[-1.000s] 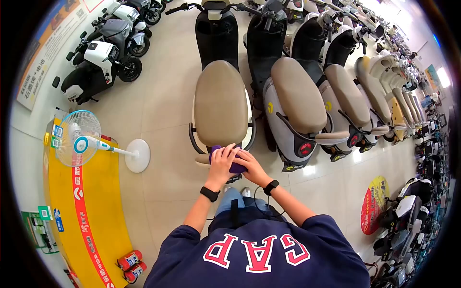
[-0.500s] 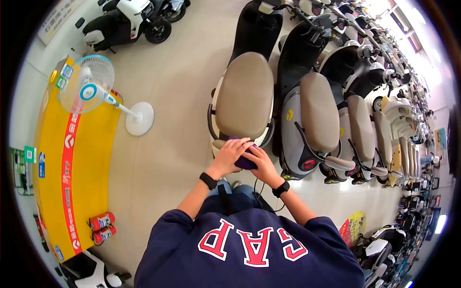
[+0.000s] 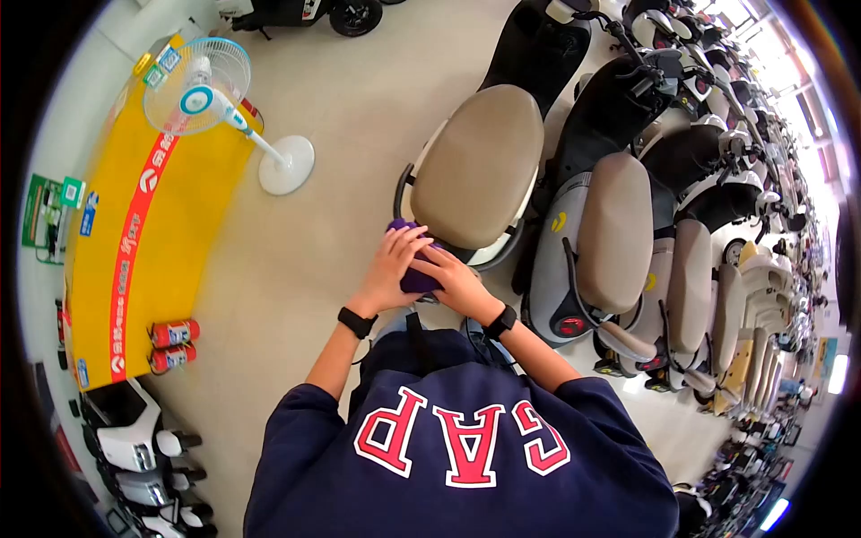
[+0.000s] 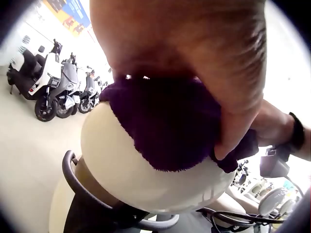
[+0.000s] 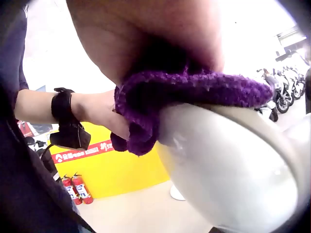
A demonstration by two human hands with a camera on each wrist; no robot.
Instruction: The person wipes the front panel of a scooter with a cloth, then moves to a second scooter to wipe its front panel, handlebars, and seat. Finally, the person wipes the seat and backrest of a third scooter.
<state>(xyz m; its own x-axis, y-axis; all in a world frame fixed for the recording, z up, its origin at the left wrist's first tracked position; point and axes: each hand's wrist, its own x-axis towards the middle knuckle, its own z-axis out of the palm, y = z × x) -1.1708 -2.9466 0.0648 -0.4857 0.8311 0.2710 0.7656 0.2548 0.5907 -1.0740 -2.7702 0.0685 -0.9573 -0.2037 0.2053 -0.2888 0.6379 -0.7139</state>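
Observation:
A purple fuzzy cloth (image 3: 420,280) lies bunched over the rounded cream-white back of a scooter's rear backrest (image 5: 223,165). My left hand (image 3: 387,269) holds the cloth from the left, its thumb bent against the fabric in the left wrist view. From the right, my right hand (image 3: 457,285) grips the same cloth, with its fingers overlapping the left ones. The hands hide much of the backrest in the head view. Just beyond them is the scooter's tan seat (image 3: 480,170). A dark grab rail (image 4: 68,170) curves round below the backrest.
A grey scooter (image 3: 560,260) stands close on the right, with a row of others past it. On the left are a yellow counter (image 3: 184,215), a standing fan (image 3: 287,166) and two red fire extinguishers (image 3: 173,334). A cable (image 4: 252,218) hangs near the right wrist.
Both hands and the cloth have moved left along the backrest. The head view has turned, so the scooter sits tilted and farther right, and the fan appears higher.

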